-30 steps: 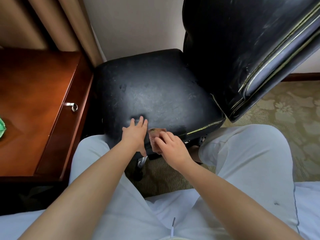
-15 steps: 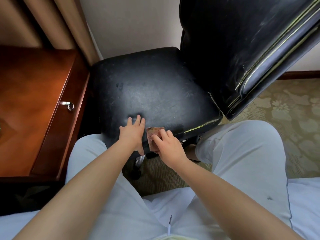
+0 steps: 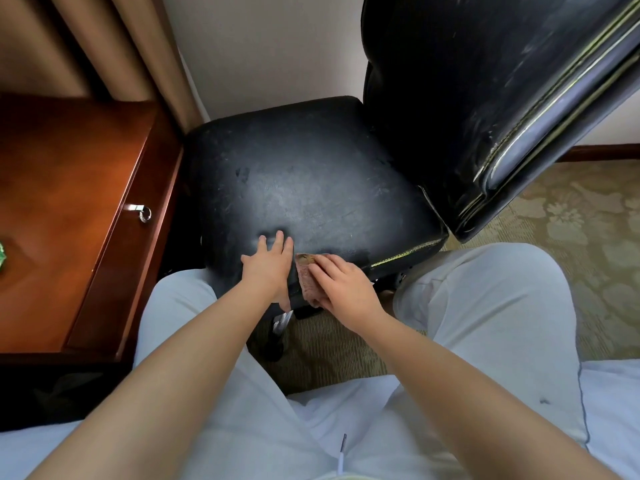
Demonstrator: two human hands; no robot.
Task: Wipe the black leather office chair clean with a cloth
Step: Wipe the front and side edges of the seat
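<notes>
So the black leather chair (image 3: 311,188) sits dead centre of the view, seat facing the person, backrest (image 3: 485,98) rising off toward 2 o'clock; the seat leather looks scuffed and greyish across the middle, with a darker band along the front lip near 5 o'clock that I'd guess is already wiped. One cloth (image 3: 306,277), small and brownish, is draped over the front edge of the seat at 6 o'clock; the right hand (image 3: 341,289) lies on top of it, fingers bent over it and pressing it against the edge, thumb side hidden, so whether it's truly pinched I can't tell. The left hand (image 3: 270,265) is just beside it at 7 o'clock from seat centre, flat on the leather with fingers straight and a bit spread, holding nothing, just steadying the seat.

How I'd do this bit: keep that left palm planted so the chair doesn't roll or swivel; drag the cloth along the front edge in overlapping passes, then work up onto the dull patch in the middle; refold to a fresh face if it's grubby.

Count: one chair, one cloth, two hands; around it, one wooden desk (image 3: 69,202) at 9 o'clock with one metal drawer pull (image 3: 140,209), a tan curtain (image 3: 104,46) at 11 o'clock, patterned carpet (image 3: 571,237) at 3 o'clock, and the person's two knees in pale trousers (image 3: 485,306) either side.
</notes>
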